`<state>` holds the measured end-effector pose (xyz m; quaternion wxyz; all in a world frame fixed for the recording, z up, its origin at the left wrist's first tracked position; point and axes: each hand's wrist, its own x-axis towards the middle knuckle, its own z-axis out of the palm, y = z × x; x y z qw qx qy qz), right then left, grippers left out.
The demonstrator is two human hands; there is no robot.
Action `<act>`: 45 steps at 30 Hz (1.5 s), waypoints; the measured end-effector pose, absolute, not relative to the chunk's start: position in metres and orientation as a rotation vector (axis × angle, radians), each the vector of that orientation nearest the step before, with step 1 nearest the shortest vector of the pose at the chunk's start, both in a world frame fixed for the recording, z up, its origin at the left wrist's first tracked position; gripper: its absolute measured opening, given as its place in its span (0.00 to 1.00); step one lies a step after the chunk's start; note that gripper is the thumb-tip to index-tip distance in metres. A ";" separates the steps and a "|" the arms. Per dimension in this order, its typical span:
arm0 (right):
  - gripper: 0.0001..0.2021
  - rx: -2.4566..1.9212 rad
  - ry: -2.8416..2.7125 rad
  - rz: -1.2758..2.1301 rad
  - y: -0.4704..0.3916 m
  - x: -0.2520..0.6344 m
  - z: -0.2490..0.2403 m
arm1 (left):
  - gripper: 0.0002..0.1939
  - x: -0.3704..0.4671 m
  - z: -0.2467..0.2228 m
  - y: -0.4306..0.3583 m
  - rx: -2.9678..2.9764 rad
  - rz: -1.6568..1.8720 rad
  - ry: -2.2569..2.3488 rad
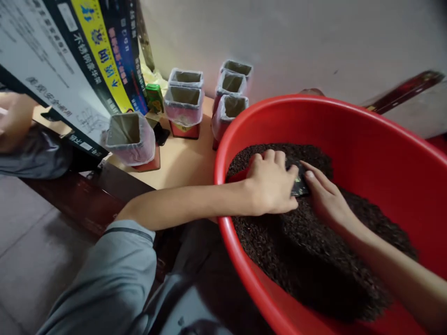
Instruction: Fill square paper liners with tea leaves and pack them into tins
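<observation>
Inside the big red tub (352, 109), both hands are low over a heap of loose dark tea leaves (289, 237). My left hand (268, 184) is curled palm-down over a dark box-like thing (299, 180) with light flecks. My right hand (326, 193) grips its right side, thumb on top. A bit of red shows just left of my left hand, and I cannot tell whether it belongs to the same thing. My left hand hides most of the held thing.
Left of the tub, a light wooden table (181, 167) bears several red tins lined with clear plastic bags, such as the front tin (131, 139). Tall printed boxes (101, 56) lean behind. A small green box (154, 97) stands near them. At far left is another person's arm (16, 121).
</observation>
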<state>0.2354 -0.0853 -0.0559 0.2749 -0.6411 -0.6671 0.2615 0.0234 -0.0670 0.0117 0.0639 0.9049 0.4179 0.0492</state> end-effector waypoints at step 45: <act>0.40 -1.294 -2.558 0.429 -0.060 0.251 -0.055 | 0.54 0.031 0.016 -0.063 2.893 -0.318 1.273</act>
